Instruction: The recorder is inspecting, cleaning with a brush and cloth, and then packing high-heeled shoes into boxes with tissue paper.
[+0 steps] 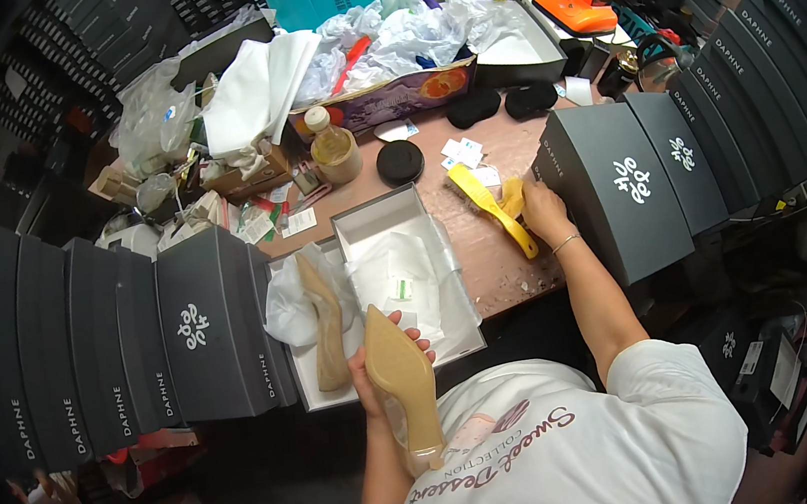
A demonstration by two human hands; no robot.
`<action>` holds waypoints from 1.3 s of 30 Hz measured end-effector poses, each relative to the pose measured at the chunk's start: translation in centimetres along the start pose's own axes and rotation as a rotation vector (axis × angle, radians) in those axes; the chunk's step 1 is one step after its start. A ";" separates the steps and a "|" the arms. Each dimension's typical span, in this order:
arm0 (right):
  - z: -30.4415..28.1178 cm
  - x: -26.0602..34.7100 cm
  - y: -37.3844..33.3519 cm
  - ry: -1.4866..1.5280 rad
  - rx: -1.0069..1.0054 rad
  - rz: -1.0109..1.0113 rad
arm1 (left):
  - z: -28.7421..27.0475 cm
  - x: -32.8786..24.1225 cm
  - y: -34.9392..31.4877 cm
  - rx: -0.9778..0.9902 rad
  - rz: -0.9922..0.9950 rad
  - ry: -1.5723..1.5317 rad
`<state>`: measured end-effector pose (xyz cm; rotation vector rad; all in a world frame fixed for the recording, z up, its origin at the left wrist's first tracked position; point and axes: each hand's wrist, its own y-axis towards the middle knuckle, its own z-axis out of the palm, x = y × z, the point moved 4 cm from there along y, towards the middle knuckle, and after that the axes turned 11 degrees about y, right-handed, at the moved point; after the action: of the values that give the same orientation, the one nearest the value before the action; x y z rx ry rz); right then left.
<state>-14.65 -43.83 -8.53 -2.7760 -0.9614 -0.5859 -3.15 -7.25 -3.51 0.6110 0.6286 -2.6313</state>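
Observation:
My left hand (367, 382) is wrapped round a beige pointed high-heeled shoe (404, 378), its tan sole turned up and its toe pointing away from me. The matching shoe (325, 327) lies on its side in an open shoe box (379, 217), next to white tissue paper (289, 301). In that box are also more thin white paper and a small white-and-green packet (400, 289). On the table to the right, my right hand (544, 212) is closed on a soft yellow piece (513, 196), perhaps a sponge or cloth. Beside it lies a yellow-handled brush (494, 209).
Dark grey shoe boxes stand in rows at the left (216, 325) and right (607, 187). At the back are a carton of crumpled paper (385, 98), a bottle of yellowish liquid (336, 149), a round black tin (400, 164) and an orange tape dispenser (575, 9).

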 end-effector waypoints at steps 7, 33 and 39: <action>0.1 0.6 -1.1 0.012 -0.140 -0.132 | 0.7 -0.6 -0.9 0.038 0.035 0.104; -4.2 23.8 4.1 0.936 0.190 -0.572 | -0.7 0.2 4.6 0.213 -0.142 0.029; -2.9 30.4 15.4 0.539 -0.160 -0.847 | -1.1 0.2 4.9 0.201 -0.168 -0.071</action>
<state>15.88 -39.53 6.31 -1.9926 -1.9544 -1.4570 -0.80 -10.89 -6.15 0.5390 0.4138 -2.8837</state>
